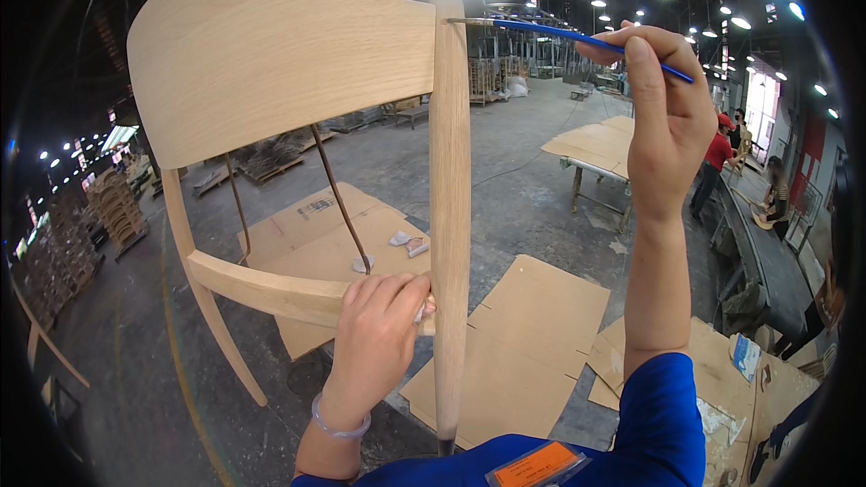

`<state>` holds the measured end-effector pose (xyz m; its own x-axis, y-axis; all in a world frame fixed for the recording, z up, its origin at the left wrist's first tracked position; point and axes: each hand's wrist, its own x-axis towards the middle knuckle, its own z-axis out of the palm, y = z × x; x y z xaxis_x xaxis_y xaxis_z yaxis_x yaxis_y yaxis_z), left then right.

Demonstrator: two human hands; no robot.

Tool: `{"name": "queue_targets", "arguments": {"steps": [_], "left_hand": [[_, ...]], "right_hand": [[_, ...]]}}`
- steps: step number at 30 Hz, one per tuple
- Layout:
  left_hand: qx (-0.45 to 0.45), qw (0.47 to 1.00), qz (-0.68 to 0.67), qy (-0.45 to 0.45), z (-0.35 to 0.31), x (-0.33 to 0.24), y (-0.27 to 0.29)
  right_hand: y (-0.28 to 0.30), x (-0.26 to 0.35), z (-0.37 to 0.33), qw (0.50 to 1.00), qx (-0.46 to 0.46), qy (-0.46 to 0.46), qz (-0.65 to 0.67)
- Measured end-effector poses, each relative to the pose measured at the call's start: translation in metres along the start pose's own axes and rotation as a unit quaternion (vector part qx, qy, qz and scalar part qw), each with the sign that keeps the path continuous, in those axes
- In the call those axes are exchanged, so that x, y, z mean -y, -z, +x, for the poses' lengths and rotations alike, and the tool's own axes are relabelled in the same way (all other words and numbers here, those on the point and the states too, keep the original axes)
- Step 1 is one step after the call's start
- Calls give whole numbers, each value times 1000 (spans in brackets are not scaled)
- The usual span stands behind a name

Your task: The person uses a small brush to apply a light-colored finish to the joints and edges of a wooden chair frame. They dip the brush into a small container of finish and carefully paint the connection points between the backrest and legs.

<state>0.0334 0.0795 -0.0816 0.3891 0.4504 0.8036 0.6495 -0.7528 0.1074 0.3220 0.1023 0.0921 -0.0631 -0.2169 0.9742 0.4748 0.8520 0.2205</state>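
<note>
A bare light-wood chair frame is lifted in front of me, its curved backrest at the top and one long leg running down the middle. My left hand grips the lower rail where it meets that leg, with a small white scrap under the fingers. My right hand is raised and pinches a thin blue-handled brush. The brush tip touches the top of the leg next to the backrest joint.
Flat cardboard sheets lie on the concrete floor below. A table with boards stands at the right, with people beside it. Stacks of wooden chair parts line the left side.
</note>
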Motion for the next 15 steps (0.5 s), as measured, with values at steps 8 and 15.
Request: {"name": "queue_targets", "arguments": {"steps": [8, 15], "left_hand": [[-2, 1000, 9, -4, 0, 3, -2], [-1, 1000, -5, 9, -2, 9, -3]], "right_hand": [[-3, 0, -1, 1000, 6, 4, -3], [-8, -3, -1, 1000, 5, 0, 13]]}}
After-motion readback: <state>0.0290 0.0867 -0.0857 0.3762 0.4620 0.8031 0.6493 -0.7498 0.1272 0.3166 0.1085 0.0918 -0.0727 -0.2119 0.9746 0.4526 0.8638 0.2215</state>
